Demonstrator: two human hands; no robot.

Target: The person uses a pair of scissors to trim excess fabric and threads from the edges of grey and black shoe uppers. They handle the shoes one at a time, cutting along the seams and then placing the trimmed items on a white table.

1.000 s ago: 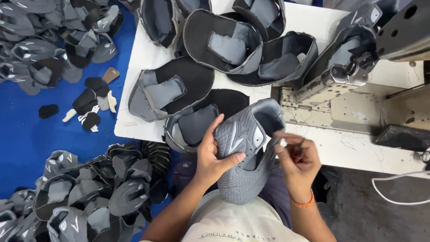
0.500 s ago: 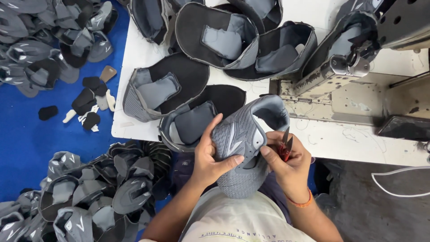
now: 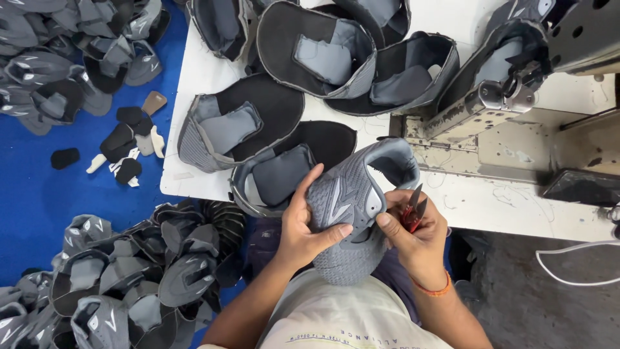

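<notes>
Held just above the lap, at the near edge of the white surface, is a grey knit shoe upper. It looks light, soft and floppy, best held by its firmer side panel. The left hand clasps that side, fingers closed around it. The right hand steadies the collar while its fingers pinch small red thread snips. Beyond lie more uppers with dark felt-like linings, then a metal sewing machine.

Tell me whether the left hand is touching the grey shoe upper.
Touching. The head view shows the left hand gripping the grey shoe upper, thumb pressed across its side panel.
</notes>
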